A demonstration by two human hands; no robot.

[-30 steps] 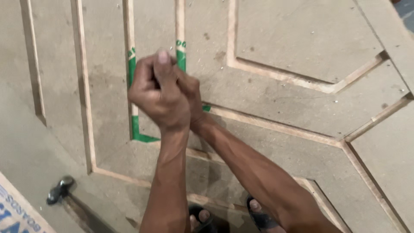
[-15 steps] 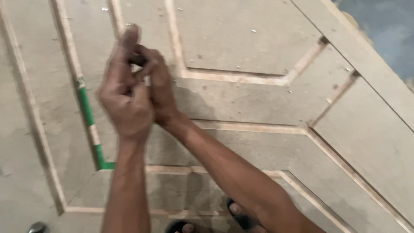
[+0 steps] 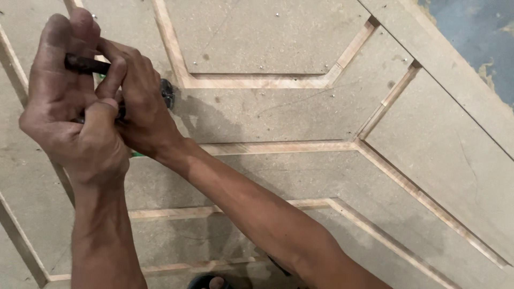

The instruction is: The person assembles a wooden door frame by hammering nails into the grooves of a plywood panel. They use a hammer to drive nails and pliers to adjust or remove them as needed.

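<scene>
Near the grooved fibreboard panel's (image 3: 300, 112) upper left corner, left hand (image 3: 67, 115) and right hand (image 3: 142, 109) clench one dark tool handle (image 3: 85, 64) (fingers curled tight).

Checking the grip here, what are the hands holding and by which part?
Both hands, left hand and right hand, clasp a dark rod-shaped tool along its shaft.

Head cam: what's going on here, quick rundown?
A person works over a large grey-brown fibreboard panel cut with angular grooves that expose paler wood. Both hands are clasped together at the upper left: the left hand and right hand grip a thin dark rod-shaped tool, with a small dark round part by the board. A bit of green strip peeks out beneath the hands.
</scene>
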